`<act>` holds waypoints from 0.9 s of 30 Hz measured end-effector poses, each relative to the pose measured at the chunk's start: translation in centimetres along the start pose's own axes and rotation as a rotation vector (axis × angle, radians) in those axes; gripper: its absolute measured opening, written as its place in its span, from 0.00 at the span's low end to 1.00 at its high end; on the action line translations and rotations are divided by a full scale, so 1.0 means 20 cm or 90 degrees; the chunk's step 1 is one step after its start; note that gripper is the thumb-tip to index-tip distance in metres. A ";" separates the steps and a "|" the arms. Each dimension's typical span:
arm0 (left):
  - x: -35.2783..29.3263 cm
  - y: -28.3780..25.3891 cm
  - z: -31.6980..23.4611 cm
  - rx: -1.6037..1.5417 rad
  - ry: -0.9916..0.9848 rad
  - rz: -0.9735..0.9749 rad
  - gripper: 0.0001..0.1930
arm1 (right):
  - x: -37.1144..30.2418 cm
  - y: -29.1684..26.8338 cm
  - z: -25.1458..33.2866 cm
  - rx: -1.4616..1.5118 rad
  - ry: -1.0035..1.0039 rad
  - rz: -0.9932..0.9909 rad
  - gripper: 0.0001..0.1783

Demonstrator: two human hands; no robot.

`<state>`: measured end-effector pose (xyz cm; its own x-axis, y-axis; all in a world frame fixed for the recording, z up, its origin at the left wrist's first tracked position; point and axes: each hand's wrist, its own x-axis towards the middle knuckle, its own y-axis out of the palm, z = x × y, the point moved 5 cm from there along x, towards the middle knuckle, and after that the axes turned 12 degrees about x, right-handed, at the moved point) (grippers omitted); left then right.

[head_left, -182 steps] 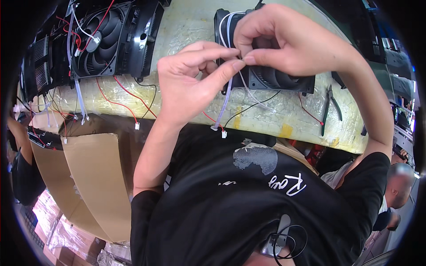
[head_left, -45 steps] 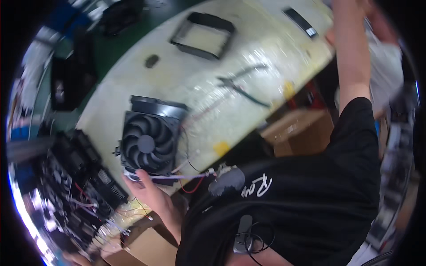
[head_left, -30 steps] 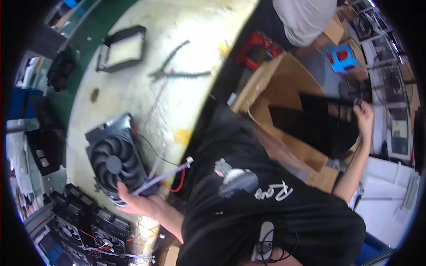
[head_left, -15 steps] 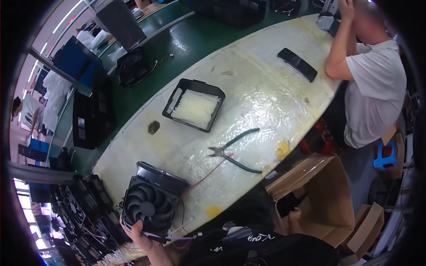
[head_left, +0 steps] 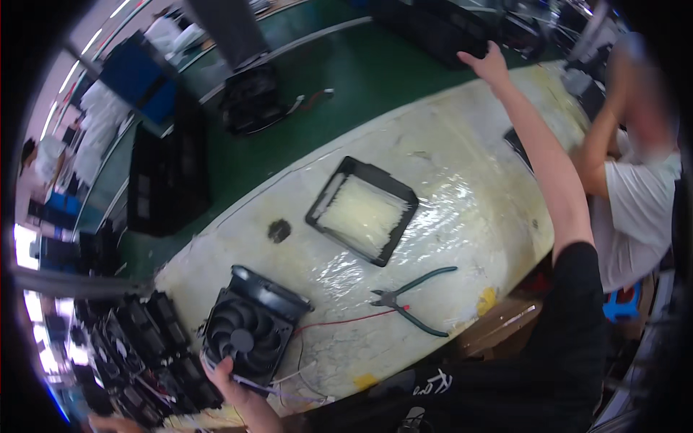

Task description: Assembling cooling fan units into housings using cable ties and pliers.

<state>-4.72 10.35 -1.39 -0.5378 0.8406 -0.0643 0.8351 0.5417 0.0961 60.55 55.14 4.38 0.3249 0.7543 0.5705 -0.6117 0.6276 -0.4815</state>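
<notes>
My left hand [head_left: 232,382] grips the lower edge of a black cooling fan [head_left: 245,335], thumb over its frame. The fan is joined to a dark housing [head_left: 271,292] and rests at the near left of the table, with thin wires trailing from it. A red wire runs right to green-handled cutting pliers [head_left: 390,298], which lie with handles spread. Stretched far across the table, my right hand [head_left: 489,66] has its fingers apart and nothing visible in it. It is nearest to a long black crate [head_left: 433,32] beyond the table's far edge.
A black tray [head_left: 325,224] of white cable ties sits mid-table. More black fans [head_left: 137,346] are piled at left. A co-worker in a white shirt [head_left: 642,216] sits at right; a phone [head_left: 516,148] is partly behind my arm. A cardboard box [head_left: 498,328] stands below the edge. Another hand [head_left: 112,423] shows lower left.
My right hand has left the cardboard box and swung up and out over the far right of the table. My left hand keeps hold of the fan. The view has shifted.
</notes>
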 end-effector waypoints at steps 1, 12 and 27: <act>0.00 0.06 0.00 0.020 0.014 -0.045 0.28 | 0.17 0.09 -0.15 -0.004 0.000 0.012 0.40; -0.09 0.26 -0.22 0.528 0.268 -0.244 0.47 | 0.16 0.11 0.33 0.270 -0.075 0.012 0.21; 0.00 1.12 -0.89 -0.301 0.107 0.373 0.44 | -1.67 -0.66 2.04 0.152 -0.468 0.210 0.13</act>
<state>11.97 22.50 18.52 -0.0646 0.9588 0.2766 0.8709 -0.0811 0.4847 28.31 13.89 18.79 -0.3993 0.5228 0.7532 -0.7556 0.2776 -0.5933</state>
